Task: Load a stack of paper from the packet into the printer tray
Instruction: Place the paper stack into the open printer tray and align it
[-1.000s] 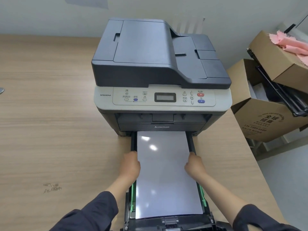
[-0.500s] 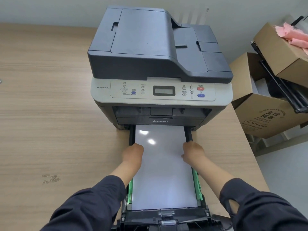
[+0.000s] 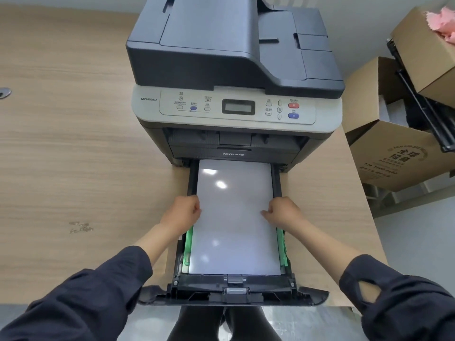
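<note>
The paper stack (image 3: 234,217) is already lying flat inside the pulled-out printer tray (image 3: 234,289), between the green side guides (image 3: 187,244). My left hand (image 3: 183,211) is curled on the left edge of the stack, and my right hand (image 3: 283,210) is curled on the right edge. Both hands press on the paper, not lifting it. I think loading is nearly done. What is left is pushing the tray back into the Lenovo printer (image 3: 234,70) on the surface (image 3: 73,143).
</note>
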`<state>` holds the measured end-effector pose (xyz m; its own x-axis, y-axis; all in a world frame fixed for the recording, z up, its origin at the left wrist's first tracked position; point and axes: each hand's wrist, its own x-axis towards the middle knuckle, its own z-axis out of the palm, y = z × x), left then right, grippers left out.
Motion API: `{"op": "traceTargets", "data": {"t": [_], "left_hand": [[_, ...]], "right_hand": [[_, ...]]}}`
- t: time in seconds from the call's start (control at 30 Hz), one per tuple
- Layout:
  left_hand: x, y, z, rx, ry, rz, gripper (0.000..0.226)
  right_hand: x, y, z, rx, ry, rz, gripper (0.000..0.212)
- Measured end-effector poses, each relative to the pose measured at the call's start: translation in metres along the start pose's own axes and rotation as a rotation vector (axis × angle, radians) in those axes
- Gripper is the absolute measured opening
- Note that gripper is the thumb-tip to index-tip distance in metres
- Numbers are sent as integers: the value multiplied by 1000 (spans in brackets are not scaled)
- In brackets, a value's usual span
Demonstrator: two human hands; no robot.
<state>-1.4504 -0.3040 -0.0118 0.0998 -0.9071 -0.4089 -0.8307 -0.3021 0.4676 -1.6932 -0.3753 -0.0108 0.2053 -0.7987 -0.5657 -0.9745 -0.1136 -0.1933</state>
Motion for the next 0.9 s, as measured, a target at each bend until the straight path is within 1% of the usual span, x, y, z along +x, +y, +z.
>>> {"op": "traceTargets", "data": {"t": [0.07,0.13,0.27,0.33,0.4,0.43,0.5,0.53,0.6,0.7,0.77,0.83,0.87,0.9], "left_hand": [[-8,-8,2,-13,-17,-26,25],[-15,-13,3,29,-63,-67,36],[-27,-16,8,173,-189,-142,49],[-32,-14,11,195,-188,-164,50],[-36,-11,14,219,-154,-201,48],[-38,-9,16,240,-138,-218,43],[-39,-3,19,279,-117,-239,24],[-39,0,20,287,-121,-251,19],[-38,3,23,297,-129,-274,14],[-37,3,26,303,-122,-288,16],[-37,1,27,303,-113,-282,10],[-37,-2,30,286,-108,-303,31],[-38,-4,32,275,-109,-309,39],[-38,-5,34,266,-104,-307,42]], "right_hand": [[-6,6,0,27,-19,-18,52],[-13,13,-1,29,-33,-21,54],[-29,24,1,-24,-112,33,51],[-36,28,7,-50,-173,63,47],[-42,30,13,-35,-231,96,45],[-44,31,16,-13,-252,110,44],[-46,31,19,27,-269,123,45],[-46,30,19,38,-268,122,45],[-46,29,19,36,-252,110,45],[-45,29,23,22,-232,96,45],[-44,28,27,25,-224,89,45],[-44,29,31,55,-208,84,45],[-43,29,32,73,-199,87,44],[-43,29,32,88,-195,91,43]]}}
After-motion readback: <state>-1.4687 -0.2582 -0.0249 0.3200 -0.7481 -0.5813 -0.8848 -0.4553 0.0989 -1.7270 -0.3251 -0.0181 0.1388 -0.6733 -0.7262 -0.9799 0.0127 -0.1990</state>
